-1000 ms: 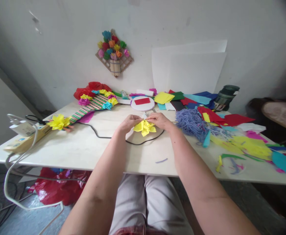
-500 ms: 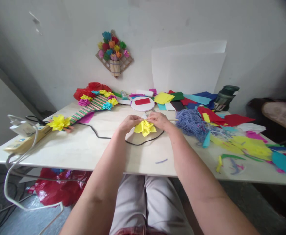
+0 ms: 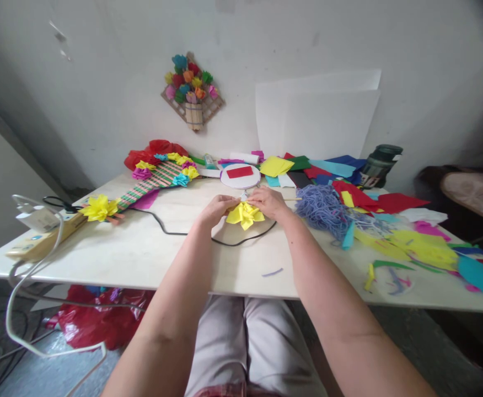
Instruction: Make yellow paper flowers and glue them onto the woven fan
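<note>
Both hands meet over the middle of the table (image 3: 150, 253). The left hand (image 3: 214, 208) and the right hand (image 3: 268, 201) are closed together on a yellow paper flower (image 3: 245, 214), each pinching it from its own side. The flower sits just above the tabletop, directly over a black cable (image 3: 241, 241) that curves beneath it. A thin stick (image 3: 291, 199) projects to the right from the right hand; whether it is joined to the flower cannot be told.

Surroundings:
- Just beyond the hands: a white round disc (image 3: 240, 175) carrying a red patch.
- Right of the hands: a heap of blue yarn (image 3: 319, 207), then loose paper scraps (image 3: 423, 245) in many colours.
- Far left: a striped mat (image 3: 153, 181) edged with small flowers, and a finished yellow flower (image 3: 99, 207) near a power strip (image 3: 38, 237).
- On the wall: a small bouquet plaque (image 3: 192, 88).

Handling notes, as a judgement:
- The paper looks thin and will likely tear if pulled hard. Keep the pinch at the centre firm and spread the petals with light fingertip pressure only.
- Work the petals outward one layer at a time, turning the flower between the hands so the shape stays even.
- Keep the flower clear of the cable and the yarn, which could snag it.
</note>
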{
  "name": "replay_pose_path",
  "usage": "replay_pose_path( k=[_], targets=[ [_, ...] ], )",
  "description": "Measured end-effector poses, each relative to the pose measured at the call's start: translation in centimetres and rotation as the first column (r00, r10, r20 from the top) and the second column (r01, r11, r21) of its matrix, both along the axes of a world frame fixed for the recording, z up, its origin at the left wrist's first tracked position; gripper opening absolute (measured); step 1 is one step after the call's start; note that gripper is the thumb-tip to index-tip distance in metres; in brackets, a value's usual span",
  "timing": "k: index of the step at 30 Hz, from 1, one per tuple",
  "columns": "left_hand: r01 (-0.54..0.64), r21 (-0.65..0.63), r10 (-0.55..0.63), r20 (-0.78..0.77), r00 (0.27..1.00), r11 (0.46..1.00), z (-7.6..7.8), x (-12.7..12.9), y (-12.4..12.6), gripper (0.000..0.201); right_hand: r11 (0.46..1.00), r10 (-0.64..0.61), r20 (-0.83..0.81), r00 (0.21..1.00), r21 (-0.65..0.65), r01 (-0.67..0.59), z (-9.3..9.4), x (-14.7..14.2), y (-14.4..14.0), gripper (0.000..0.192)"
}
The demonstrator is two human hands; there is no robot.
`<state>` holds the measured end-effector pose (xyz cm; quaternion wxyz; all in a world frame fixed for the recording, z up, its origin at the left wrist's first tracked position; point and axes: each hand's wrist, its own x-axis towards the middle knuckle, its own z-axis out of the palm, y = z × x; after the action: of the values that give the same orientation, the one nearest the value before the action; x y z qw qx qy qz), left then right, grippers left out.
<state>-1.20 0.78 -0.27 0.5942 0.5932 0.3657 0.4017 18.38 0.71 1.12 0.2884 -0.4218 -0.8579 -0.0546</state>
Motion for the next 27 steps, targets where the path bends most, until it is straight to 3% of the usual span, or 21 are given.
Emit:
replay_pose_path(
  k=[5, 15, 27],
  targets=[
    [0.004, -0.041, -0.002, 0.054, 0.999, 0.999, 0.27, -0.07, -0.2, 0.037, 0.997, -0.007, 0.035, 0.999, 0.083, 0.005, 0.02, -0.07, 0.15, 0.015],
    [-0.009, -0.074, 0.009, -0.004, 1.0, 0.997, 0.7, 0.4, -0.49, 0.044, 0.989, -0.038, 0.098, 0.994, 0.144, 0.024, 0.08, -0.23, -0.03, 0.015],
    [-0.002, -0.073, 0.0, -0.034, 0.999, 0.997, 0.54, 0.52, -0.35, 0.04, 0.993, -0.032, 0.097, 0.995, 0.119, 0.021, 0.44, -0.51, -0.08, 0.016]
  ],
)
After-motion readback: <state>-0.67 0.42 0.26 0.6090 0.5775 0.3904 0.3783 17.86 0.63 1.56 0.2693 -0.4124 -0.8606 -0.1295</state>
